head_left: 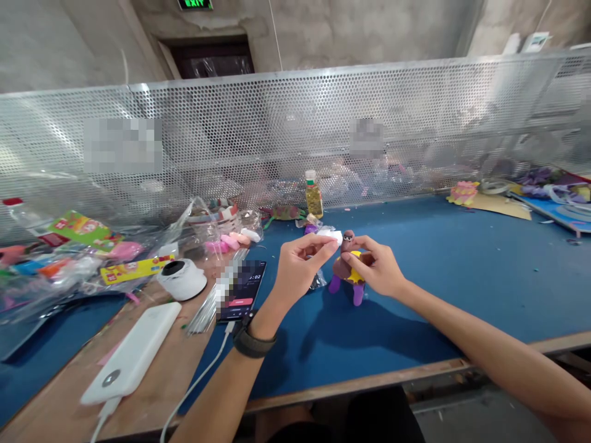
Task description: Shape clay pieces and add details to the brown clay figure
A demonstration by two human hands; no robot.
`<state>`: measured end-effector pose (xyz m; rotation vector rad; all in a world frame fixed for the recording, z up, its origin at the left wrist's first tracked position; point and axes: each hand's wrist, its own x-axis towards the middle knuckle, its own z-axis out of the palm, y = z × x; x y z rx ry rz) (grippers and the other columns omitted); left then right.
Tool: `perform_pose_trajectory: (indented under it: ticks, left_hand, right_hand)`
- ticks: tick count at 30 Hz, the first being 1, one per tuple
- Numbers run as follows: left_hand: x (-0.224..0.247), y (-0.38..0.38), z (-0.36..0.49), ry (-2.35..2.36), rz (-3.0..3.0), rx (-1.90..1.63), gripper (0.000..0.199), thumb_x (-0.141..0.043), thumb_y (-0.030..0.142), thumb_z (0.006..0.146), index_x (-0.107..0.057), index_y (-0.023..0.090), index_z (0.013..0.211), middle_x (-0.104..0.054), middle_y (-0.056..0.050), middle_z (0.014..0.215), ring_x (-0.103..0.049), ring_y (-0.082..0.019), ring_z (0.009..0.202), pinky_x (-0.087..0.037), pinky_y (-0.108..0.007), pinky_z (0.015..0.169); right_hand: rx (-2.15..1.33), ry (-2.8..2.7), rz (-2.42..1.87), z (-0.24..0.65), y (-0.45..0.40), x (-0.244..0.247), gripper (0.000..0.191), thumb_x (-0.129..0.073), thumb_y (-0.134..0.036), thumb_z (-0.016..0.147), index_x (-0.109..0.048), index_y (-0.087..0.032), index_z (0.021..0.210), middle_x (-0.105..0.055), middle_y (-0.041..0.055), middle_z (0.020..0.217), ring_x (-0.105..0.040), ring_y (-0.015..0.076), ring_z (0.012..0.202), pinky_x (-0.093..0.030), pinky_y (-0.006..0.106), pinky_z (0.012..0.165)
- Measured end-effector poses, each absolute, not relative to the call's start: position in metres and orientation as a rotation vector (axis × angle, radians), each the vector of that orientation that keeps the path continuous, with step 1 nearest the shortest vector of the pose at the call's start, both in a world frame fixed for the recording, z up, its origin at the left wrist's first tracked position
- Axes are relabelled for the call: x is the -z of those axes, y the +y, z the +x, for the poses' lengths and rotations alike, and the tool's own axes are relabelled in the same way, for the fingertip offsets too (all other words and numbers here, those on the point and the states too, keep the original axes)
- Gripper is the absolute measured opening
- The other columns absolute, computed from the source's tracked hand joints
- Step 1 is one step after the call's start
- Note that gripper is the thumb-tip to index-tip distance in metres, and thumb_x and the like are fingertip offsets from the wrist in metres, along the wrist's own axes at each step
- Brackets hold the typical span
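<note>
My right hand (379, 269) is closed around a clay animal figure (342, 269). The figure has a brown head with white-and-dark eyes, a brown and yellow body, and purple legs hanging just over the blue mat. Close to the figure's head, my left hand (302, 267) pinches thumb and forefinger together; whatever lies between those fingertips is too small to make out. A white piece (333, 235) shows right behind the left fingertips, and I cannot tell whether they touch it. Beneath the left hand, a small clear plastic packet (317, 281) is partly hidden.
Left of my hands lie a phone (252, 289), thin metal rods (215, 301), a white power bank (133, 354) and a white roundish device (182, 280). Behind stand a yellow bottle (313, 198) and a perforated metal screen (286, 123). A pink-yellow clay piece (463, 193) sits back right.
</note>
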<state>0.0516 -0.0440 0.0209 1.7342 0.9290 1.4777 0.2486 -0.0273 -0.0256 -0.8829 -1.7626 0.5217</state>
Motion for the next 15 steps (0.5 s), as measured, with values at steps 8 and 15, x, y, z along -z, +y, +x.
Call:
perform_pose_trajectory:
  ticks: [8,15]
  left_hand:
    - [-0.024,-0.064,0.064,1.016,1.946,-1.664,0.014,-0.076,0.035,0.090,-0.083,0.023,0.089,-0.065,0.001,0.068,-0.050,-0.010,0.056,-0.043,-0.024,0.053]
    - [-0.024,-0.063,0.061,1.128,2.027,-1.661,0.014,-0.076,0.036,0.090,-0.084,0.025,0.088,-0.067,0.001,0.068,-0.053,-0.011,0.058,-0.044,-0.026,0.054]
  right_hand:
    - [-0.489,-1.686,-0.841,0.241,-0.035,0.026,0.024,-0.072,-0.042,0.091,-0.066,-0.019,0.099,-0.077,0.0043,0.086,-0.055,0.0080,0.047,-0.044,0.021,0.044]
    - [-0.406,-1.713,-0.867,0.240,-0.036,0.026,0.024,-0.072,-0.042,0.091,-0.067,-0.019,0.098,-0.077,0.0034,0.083,-0.055,0.0079,0.049,-0.043,0.021,0.046]
